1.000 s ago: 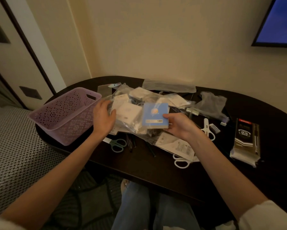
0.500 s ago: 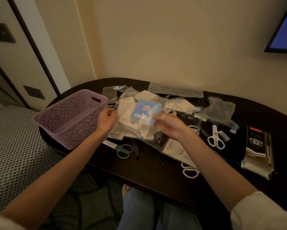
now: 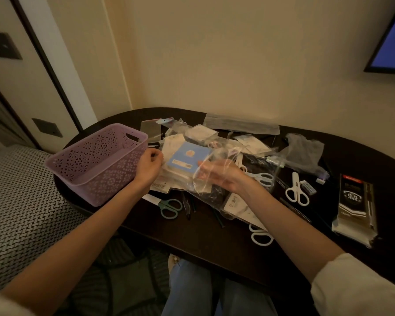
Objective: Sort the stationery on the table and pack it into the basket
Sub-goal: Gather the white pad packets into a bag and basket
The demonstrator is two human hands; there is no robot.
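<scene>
We hold the clear plastic bag (image 3: 217,172) of stationery over the worktop (image 3: 214,233), left hand (image 3: 149,167) pinching its edge, right hand (image 3: 221,176) gripping it, beside the empty lilac basket (image 3: 96,163), probably to pull out the blue notepad (image 3: 188,159).

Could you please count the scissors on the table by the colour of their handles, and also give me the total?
Green handles: 1, the green scissors near the basket.
White handles: 3, one pair lying at the right, one at the table's near edge, one partly under the clear bags.
Total: 4 pairs visible; the pile may hide more.
</scene>
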